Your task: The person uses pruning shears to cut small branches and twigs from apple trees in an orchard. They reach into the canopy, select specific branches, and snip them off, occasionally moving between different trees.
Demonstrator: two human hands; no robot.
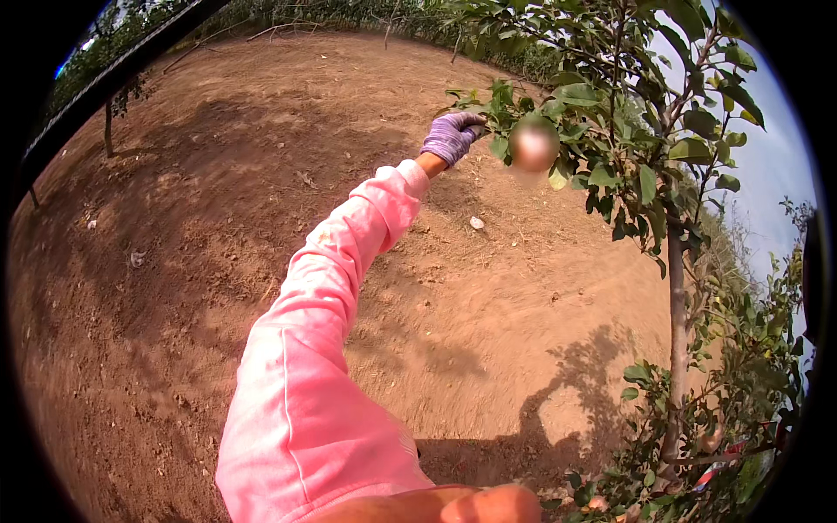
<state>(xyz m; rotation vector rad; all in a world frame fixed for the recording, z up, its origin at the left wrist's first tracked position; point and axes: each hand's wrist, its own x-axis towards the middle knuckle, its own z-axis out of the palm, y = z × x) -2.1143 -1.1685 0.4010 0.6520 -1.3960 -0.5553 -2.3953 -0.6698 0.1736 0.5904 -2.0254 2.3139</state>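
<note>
My left hand (pixel 452 137), in a purple and white knitted glove, reaches out at the end of a pink sleeve (pixel 327 281). Its fingers close at the tip of a leafy branch (pixel 503 108) that hangs out from a small fruit tree (pixel 677 281). Just right of the fingertips, among the leaves, is a round pinkish thing (pixel 533 145); it is blurred, so its kind is unclear. Leaves partly cover the fingertips. My right hand is out of view.
Bare brown soil (pixel 196 261) spreads below, with a small pale lump (pixel 477 223) on it. At lower right, low foliage (pixel 739 366) surrounds the trunk, with a pinkish round fruit (pixel 711 437) among it. A slim sapling trunk (pixel 108 127) stands at upper left.
</note>
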